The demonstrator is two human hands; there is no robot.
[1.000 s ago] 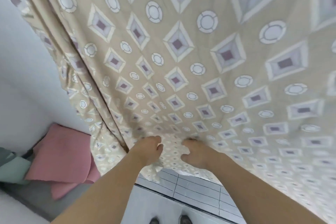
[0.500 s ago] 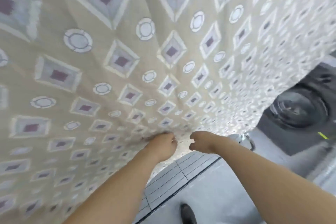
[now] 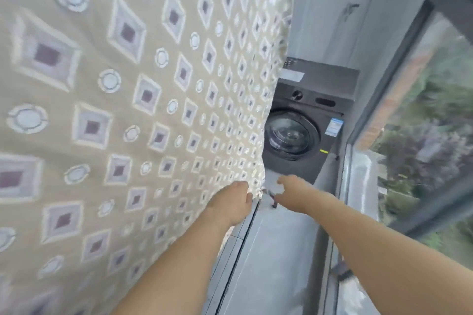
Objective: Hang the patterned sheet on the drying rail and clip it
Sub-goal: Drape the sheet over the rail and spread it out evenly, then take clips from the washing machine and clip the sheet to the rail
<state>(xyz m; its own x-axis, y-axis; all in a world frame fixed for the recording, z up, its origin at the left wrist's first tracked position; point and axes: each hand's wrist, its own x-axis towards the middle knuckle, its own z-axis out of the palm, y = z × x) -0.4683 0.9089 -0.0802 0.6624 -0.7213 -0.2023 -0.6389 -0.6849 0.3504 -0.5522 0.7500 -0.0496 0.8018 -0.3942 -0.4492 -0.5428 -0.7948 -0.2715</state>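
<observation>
Beside washing machine [image 3: 299, 133], patterned sheet [image 3: 143, 115] hangs draped; view has swung right to its lower corner. Left hand [image 3: 236, 198] pinches edge, right hand [image 3: 288, 190] released, fingers spread. Clipping undone.

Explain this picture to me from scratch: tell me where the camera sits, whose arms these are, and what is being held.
The camera is worn on a person's head and looks forward and down, so the two bare arms reaching out from the bottom are that person's own. A big beige patterned sheet hangs on the left and fills most of the view. The left hand grips the sheet at its lower corner. The right hand reaches out just beyond that edge with its fingers spread and seems to hold nothing, though the picture is blurred there. Behind stands a dark front-loading washing machine, with a window along the right. No rail or clip shows.
</observation>
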